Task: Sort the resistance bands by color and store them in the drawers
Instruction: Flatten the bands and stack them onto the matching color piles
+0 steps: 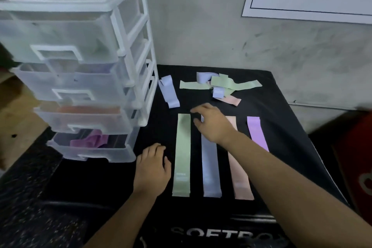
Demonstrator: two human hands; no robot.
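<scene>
The left hand (152,169) rests flat beside the green band (182,153) while the right hand (213,123), fingers loose and empty, hangs over the blue band (210,165).

Left hand (152,169), right hand (211,123) (farther forward), both palm-down.

Near mat's (281,119) front edge, 4 flat parallel strips, L to R: green band (181,153), blue band (210,167), pink band (240,177), purple band (257,133). Tangled green/blue/pink pile (219,85) near back edge. Curled blue strip (169,92) at left edge by clear drawer unit (70,66), drawers partly out, purple inside bottom one.
</scene>
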